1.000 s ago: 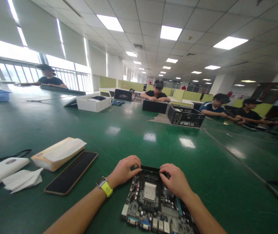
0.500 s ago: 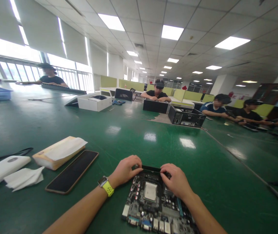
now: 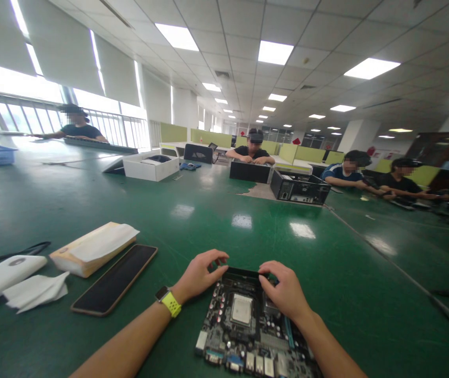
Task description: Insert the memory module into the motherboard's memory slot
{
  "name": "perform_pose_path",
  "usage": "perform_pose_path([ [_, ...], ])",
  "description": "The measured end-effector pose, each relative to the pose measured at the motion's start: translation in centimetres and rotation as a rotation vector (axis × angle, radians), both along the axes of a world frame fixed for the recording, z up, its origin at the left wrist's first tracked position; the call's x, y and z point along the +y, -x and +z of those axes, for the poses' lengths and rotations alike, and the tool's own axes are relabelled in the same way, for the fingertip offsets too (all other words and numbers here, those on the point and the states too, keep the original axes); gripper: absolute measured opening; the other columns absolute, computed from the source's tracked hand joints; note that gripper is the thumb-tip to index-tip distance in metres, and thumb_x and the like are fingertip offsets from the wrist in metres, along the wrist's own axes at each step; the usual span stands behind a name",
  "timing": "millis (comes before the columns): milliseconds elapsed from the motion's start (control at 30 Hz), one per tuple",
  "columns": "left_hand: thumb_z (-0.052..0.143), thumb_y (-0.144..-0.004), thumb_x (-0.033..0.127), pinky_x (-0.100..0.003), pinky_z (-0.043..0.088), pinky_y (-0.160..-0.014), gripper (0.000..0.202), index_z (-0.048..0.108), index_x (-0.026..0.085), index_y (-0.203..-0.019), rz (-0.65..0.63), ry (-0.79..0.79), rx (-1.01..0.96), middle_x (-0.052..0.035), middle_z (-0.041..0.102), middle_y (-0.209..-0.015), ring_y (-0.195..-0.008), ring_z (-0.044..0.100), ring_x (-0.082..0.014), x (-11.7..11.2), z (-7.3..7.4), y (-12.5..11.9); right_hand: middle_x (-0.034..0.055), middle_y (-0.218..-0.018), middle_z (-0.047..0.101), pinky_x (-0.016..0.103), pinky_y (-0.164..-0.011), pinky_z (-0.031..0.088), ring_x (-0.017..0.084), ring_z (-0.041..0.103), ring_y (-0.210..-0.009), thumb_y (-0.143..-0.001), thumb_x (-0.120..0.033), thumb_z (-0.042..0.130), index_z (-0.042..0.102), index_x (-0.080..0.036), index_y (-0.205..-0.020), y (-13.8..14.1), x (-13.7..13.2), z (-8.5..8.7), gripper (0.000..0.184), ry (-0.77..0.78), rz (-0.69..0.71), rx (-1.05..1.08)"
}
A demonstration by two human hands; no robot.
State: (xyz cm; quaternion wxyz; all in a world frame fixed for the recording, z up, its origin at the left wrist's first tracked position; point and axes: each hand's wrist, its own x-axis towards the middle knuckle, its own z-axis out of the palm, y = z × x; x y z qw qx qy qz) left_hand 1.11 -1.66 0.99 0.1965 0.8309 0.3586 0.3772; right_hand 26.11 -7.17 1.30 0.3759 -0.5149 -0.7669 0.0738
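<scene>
A black motherboard (image 3: 244, 336) with a silver processor (image 3: 242, 310) in its middle lies on the green table (image 3: 216, 215) right in front of me. Along its far edge runs a thin black strip (image 3: 242, 273), apparently a memory module. My left hand (image 3: 199, 275), with a yellow-banded watch (image 3: 168, 303) on the wrist, has its fingers arched and pinched at the strip's left end. My right hand (image 3: 283, 291) is curled over the strip's right end, fingertips pressed on it.
Left of the board lie a dark phone (image 3: 115, 278), a tissue pack (image 3: 93, 248), a loose tissue (image 3: 35, 291), a white power bank (image 3: 0, 275) and a black cable (image 3: 20, 251). Farther off stand a white box (image 3: 151, 166) and an open computer case (image 3: 300, 189). Several people sit at the far tables.
My left hand's fingers have lifted and arched up from the strip's left end. The right hand stays on the right end. The view has shifted slightly.
</scene>
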Motion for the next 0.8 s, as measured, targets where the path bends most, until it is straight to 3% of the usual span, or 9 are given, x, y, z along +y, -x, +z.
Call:
perform_pose_path([
  [200,0.052,-0.09,0.03,-0.026,0.047,-0.075,0.02,0.068,0.019,-0.095,0.036,-0.012,0.065,-0.0034,0.07,-0.09,-0.084,0.062,-0.0175,0.13,-0.37,-0.14,0.0048,-0.087,0.068,0.031,-0.079,0.044,0.02,0.061,-0.085,-0.082,-0.026,0.052,0.068,-0.02,-0.087,-0.05,0.26,-0.52,0.018,0.106,-0.121,-0.008],
  [367,0.048,-0.092,0.028,-0.026,0.046,-0.075,0.024,0.067,0.018,-0.08,0.015,-0.034,0.093,-0.0031,0.069,-0.082,-0.079,0.061,-0.0167,0.27,-0.55,-0.2,0.0044,-0.084,0.069,0.031,-0.079,0.044,0.02,0.061,-0.083,-0.086,-0.03,0.048,0.069,-0.02,-0.083,-0.07,0.21,-0.68,0.023,0.149,-0.101,0.0],
  [800,0.051,-0.09,0.028,-0.026,0.046,-0.073,0.019,0.068,0.019,-0.085,0.027,-0.039,0.067,-0.0028,0.069,-0.085,-0.08,0.06,-0.0166,0.09,-0.14,-0.12,0.0046,-0.092,0.07,0.031,-0.083,0.044,0.02,0.062,-0.089,-0.085,-0.028,0.047,0.069,-0.021,-0.091,0.17,0.35,-0.57,0.024,0.154,-0.066,0.062],
])
